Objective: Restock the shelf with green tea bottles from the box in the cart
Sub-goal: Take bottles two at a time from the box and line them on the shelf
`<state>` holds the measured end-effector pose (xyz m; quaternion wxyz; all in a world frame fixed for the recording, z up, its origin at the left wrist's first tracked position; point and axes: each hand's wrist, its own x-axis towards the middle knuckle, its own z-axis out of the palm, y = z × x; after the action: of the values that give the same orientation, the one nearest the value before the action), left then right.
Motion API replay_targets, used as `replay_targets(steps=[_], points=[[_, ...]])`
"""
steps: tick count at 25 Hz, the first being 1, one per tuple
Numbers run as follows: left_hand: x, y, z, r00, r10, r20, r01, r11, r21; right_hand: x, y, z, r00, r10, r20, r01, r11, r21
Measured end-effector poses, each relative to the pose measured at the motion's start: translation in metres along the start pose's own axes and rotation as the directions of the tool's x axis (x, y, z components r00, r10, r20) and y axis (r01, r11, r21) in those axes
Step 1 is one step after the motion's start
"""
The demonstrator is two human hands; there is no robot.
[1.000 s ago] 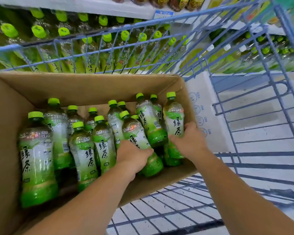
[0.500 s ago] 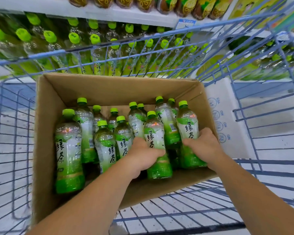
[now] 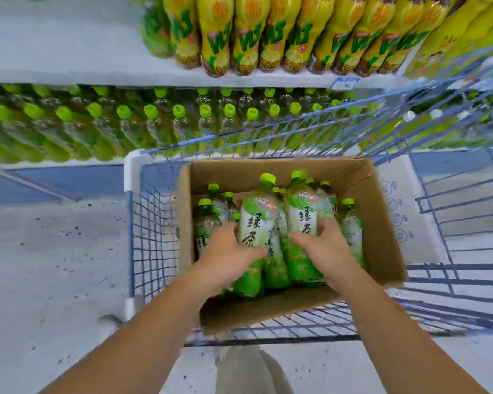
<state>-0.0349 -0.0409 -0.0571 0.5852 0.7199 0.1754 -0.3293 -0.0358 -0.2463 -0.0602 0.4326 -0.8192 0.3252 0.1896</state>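
Both lifted since before: our left hand (image 3: 228, 253) wraps one green-capped plastic green tea bottle (image 3: 255, 220), our right hand (image 3: 326, 247) a second bottle (image 3: 303, 214), bases inside the brown cardboard box (image 3: 377, 220) in the blue wire cart (image 3: 148, 223).

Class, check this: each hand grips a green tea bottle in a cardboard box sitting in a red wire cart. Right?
Not quite. The head view shows the cart is blue, not red. The left hand and right hand do each grip a green tea bottle in the cardboard box.
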Motion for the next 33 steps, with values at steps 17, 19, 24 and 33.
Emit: replay_targets(steps=[17,19,24,33], points=[[-0.125,0.045,-0.353,0.938,0.183,-0.293,-0.194,0.981,-0.007,-0.198,-0.263,0.203,0.983,-0.178,0.043,0.171,0.976,0.132],[-0.128,0.051,-0.379,0.933,0.205,-0.297,-0.212,0.977,0.008,-0.207,-0.288,0.216,0.978,-0.202,0.049,0.195,0.973,0.121],[-0.123,0.072,-0.417,0.919,0.226,-0.323,-0.229,0.973,0.031,-0.207,-0.336,0.236,0.957,-0.282,0.072,0.276,0.957,0.085],[-0.057,0.103,-0.459,0.876,0.191,-0.443,-0.182,0.981,0.064,-0.130,-0.400,0.266,0.902,-0.405,0.148,0.404,0.914,0.039]])
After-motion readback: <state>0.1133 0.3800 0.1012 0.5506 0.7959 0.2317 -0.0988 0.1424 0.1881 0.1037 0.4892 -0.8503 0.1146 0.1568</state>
